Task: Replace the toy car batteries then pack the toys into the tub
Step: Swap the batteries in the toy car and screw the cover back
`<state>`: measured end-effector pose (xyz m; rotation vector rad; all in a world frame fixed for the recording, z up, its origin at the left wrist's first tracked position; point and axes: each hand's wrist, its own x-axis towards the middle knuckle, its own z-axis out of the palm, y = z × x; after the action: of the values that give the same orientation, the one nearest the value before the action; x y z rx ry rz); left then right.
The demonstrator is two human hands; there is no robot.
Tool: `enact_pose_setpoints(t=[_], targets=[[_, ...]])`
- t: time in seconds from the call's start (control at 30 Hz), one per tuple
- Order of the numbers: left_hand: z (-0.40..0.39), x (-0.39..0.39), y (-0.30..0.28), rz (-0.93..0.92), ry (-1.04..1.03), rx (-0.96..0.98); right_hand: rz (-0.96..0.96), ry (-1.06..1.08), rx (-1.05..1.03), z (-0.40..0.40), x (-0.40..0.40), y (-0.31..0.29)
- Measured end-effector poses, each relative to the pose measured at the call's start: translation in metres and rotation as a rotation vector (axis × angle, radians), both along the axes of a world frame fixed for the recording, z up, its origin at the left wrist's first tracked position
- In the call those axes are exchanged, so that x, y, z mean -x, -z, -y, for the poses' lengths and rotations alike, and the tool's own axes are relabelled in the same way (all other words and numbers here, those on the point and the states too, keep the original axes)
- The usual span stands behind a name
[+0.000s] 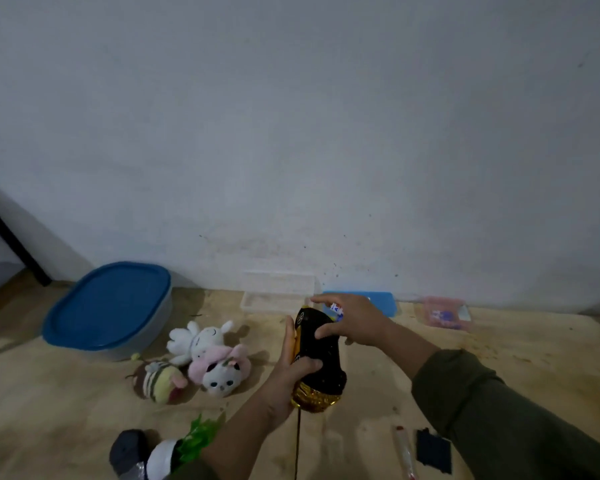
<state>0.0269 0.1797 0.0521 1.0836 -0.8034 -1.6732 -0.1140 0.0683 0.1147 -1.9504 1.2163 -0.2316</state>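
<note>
Both hands grip toy car (321, 355) | black underside up, gold body | right hand (355, 320) pinches battery (336, 310)

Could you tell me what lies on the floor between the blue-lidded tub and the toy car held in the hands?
In the head view, three plush toys lie in a cluster between the tub and the toy car; no other object shows there.
</note>
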Motion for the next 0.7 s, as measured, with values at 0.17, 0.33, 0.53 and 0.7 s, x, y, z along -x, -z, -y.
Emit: enact_pose_setpoints(t=[0.17, 0.33, 0.53, 0.7], targets=[[0.013, -0.031, -0.01, 0.063, 0.152, 0.069, 0.017, 0.128, -0.133, -0.007, -0.007, -0.008], [0.012, -0.039, -0.018, 0.427, 0.358, 0.209, -0.125, 0.112, -0.038, -0.021, -0.015, -0.015], [0.016, -0.037, -0.016, 0.375, 0.36, 0.197, -0.002, 0.472, 0.239, -0.033, -0.026, -0.026], [0.025, -0.02, -0.024, 0.334, 0.376, 0.204, -0.097, 0.497, 0.428, -0.045, -0.036, -0.021]])
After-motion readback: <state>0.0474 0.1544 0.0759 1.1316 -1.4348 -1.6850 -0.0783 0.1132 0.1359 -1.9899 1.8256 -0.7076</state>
